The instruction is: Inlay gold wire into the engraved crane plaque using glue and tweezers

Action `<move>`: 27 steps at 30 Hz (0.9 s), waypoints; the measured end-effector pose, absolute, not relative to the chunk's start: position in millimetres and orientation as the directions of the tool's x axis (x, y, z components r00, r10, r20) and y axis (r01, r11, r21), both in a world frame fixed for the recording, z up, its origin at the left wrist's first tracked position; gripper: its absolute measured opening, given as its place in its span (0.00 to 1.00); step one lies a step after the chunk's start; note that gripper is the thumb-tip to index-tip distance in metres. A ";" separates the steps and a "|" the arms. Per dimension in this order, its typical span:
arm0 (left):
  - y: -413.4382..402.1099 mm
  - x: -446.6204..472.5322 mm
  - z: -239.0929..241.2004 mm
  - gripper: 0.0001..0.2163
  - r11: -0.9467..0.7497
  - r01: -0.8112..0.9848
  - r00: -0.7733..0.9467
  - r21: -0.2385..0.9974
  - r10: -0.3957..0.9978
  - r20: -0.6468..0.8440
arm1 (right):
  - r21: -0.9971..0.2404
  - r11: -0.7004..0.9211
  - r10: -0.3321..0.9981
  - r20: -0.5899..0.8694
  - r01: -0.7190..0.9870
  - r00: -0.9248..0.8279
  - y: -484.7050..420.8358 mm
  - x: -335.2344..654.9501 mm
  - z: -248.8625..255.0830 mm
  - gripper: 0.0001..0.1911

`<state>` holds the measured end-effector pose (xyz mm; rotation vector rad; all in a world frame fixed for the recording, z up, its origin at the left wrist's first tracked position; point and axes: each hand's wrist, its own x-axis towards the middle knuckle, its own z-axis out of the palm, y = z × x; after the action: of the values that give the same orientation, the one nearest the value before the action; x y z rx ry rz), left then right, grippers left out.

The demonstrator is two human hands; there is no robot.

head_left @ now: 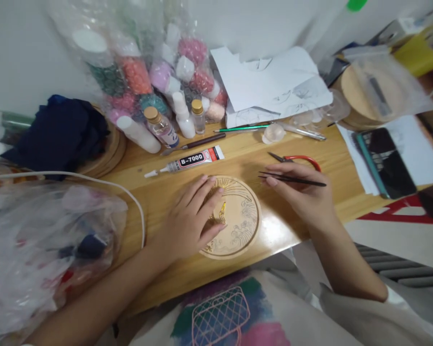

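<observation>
A round wooden plaque (234, 240) lies on the wooden table, with wave lines drawn on it and gold-coloured lines on its left and upper parts. My left hand (193, 218) rests over the plaque's left side with fingers spread, hiding part of the design. To the right of the plaque, my right hand (303, 192) pinches dark tweezers (292, 179) whose tips point left above the table. Just behind that hand lie red-handled scissors or pliers (296, 157), partly covered. A B-7000 glue tube (195, 159) lies behind the plaque, its white cap toward the left.
Small bottles (160, 127) and plastic bags of coloured beads (137, 72) stand at the back. A green pencil (241, 128), a dark-handled tool (205, 141) and drawn-on paper sheets (270, 86) lie behind. A phone (388, 161) sits right; a white cable (130, 192) and plastic bag (39, 240) are left.
</observation>
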<state>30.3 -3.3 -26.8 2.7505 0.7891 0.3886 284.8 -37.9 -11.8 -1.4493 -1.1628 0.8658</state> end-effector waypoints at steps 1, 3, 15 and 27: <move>-3.2 30.2 -27.2 0.26 -0.817 0.480 0.815 0.320 0.550 0.183 | -0.970 0.011 0.967 0.072 0.242 0.246 -38.8 284.4 -8.5 0.09; -3.1 30.4 -27.7 0.27 -0.813 0.479 0.812 0.331 0.554 0.183 | -0.956 0.021 0.977 0.082 0.293 0.196 -39.9 283.8 -5.4 0.09; -3.8 30.2 -25.2 0.23 -0.809 0.494 0.816 0.318 0.558 0.151 | -0.888 0.171 0.981 0.192 0.428 0.007 -36.2 290.6 -18.0 0.07; -4.2 31.3 -22.9 0.23 -0.812 0.497 0.821 0.306 0.554 0.136 | -0.889 0.170 0.985 0.159 0.425 -0.062 -38.4 293.8 -20.6 0.09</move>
<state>31.3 -4.2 -22.9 2.7472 0.8082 0.3195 293.8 -38.4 -20.6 -1.3765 -1.6219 0.8552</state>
